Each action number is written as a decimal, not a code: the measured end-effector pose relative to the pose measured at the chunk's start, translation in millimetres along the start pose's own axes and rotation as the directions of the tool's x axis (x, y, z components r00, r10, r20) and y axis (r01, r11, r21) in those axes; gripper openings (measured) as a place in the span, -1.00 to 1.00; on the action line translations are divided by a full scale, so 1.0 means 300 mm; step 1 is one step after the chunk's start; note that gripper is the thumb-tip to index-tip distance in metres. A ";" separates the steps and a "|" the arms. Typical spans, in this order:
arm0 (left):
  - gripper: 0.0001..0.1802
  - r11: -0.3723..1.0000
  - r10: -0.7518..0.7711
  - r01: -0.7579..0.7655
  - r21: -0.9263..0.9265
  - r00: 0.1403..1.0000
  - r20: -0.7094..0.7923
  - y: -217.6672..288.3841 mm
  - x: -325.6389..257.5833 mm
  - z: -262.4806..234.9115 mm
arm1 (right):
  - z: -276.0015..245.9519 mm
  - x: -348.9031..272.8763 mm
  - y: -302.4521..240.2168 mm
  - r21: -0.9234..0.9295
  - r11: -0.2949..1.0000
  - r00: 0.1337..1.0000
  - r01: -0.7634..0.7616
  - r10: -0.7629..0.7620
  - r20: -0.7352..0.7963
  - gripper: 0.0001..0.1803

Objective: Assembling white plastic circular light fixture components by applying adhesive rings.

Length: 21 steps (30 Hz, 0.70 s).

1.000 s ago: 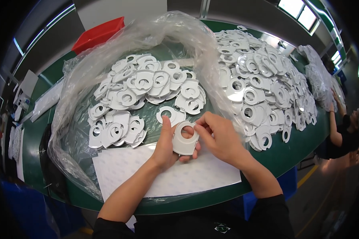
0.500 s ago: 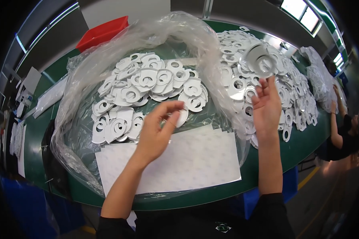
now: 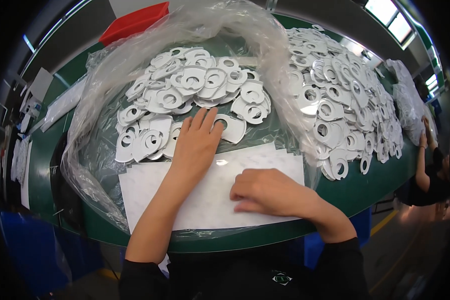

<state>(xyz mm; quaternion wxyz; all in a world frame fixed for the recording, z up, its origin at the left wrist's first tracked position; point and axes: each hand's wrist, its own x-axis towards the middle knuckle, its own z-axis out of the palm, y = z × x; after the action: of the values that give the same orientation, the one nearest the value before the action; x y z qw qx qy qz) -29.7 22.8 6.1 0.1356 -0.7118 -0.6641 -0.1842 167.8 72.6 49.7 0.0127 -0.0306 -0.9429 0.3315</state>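
Your left hand (image 3: pixel 197 145) now lies flat and open on the heap of white ring-shaped pieces (image 3: pixel 190 95) inside the clear plastic bag (image 3: pixel 135 55), while your right hand (image 3: pixel 267 192), which was raised over the right-hand pile (image 3: pixel 345 95) 0.5 s ago, has come down empty, fingers loosely curled, onto the white sheet (image 3: pixel 210 195). That suggests 1 piece is delivered and another is being picked. Everything sits on a green table (image 3: pixel 50 150), with a red tray (image 3: pixel 135 22) behind and another person (image 3: pixel 435 170) at right.
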 end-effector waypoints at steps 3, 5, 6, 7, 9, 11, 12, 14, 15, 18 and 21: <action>-0.81 0.998 0.021 -0.021 -0.064 1.000 0.004 0.002 -0.006 -0.018 | 0.008 -0.007 -0.036 -0.086 0.996 0.999 0.020 -0.017 0.027 -0.71; -0.77 0.984 0.024 -0.021 -0.177 1.000 0.012 -0.007 -0.013 -0.026 | 0.017 -0.008 -0.049 -0.092 0.996 0.998 0.018 -0.013 0.058 -0.71; -0.73 0.956 0.034 -0.027 -0.291 0.999 0.017 -0.008 -0.012 -0.029 | 0.020 -0.010 -0.056 -0.099 0.995 0.996 0.010 -0.002 0.085 -0.71; -0.73 0.956 0.036 -0.031 -0.291 0.999 0.012 -0.006 -0.009 -0.030 | 0.027 -0.013 -0.062 -0.105 0.994 0.997 0.009 -0.001 0.083 -0.71; -0.67 0.924 0.010 -0.009 -0.383 1.000 0.000 0.003 -0.004 -0.031 | 0.042 -0.016 -0.068 -0.117 0.993 0.997 -0.020 0.029 0.076 -0.75; -0.62 0.890 -0.070 0.058 -0.453 0.998 -0.010 0.029 0.009 -0.046 | 0.040 -0.015 -0.068 -0.103 0.994 0.996 -0.037 0.045 0.072 -0.76; -0.60 0.681 -0.232 0.226 -0.697 0.969 0.088 0.043 0.014 -0.061 | 0.041 -0.016 -0.066 -0.086 0.995 0.996 -0.055 0.061 0.071 -0.77; -0.56 0.041 -0.309 0.386 -0.922 0.882 0.356 0.037 0.022 -0.060 | 0.038 -0.013 -0.057 -0.052 0.998 0.995 -0.032 0.037 0.096 -0.78; -0.53 -0.343 -0.303 0.409 -0.846 0.804 0.511 0.052 0.015 -0.062 | 0.034 -0.012 -0.054 -0.017 1.000 0.992 -0.009 0.011 0.124 -0.79; -0.31 -0.779 -0.112 0.334 -0.530 0.758 0.642 0.097 -0.001 -0.059 | 0.038 -0.012 -0.058 0.002 1.000 0.994 0.002 -0.003 0.105 -0.82; -0.37 -0.821 -0.016 0.295 -0.488 0.843 0.537 0.147 -0.001 -0.037 | 0.038 -0.011 -0.040 0.013 0.995 0.992 0.099 -0.100 0.073 -0.85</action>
<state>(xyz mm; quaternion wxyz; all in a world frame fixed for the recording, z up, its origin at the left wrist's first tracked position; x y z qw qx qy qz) 13.4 14.0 18.1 -0.7128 -0.1650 -0.2252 -0.6434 169.9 56.0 48.5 -0.0054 0.0286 -0.9414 0.3359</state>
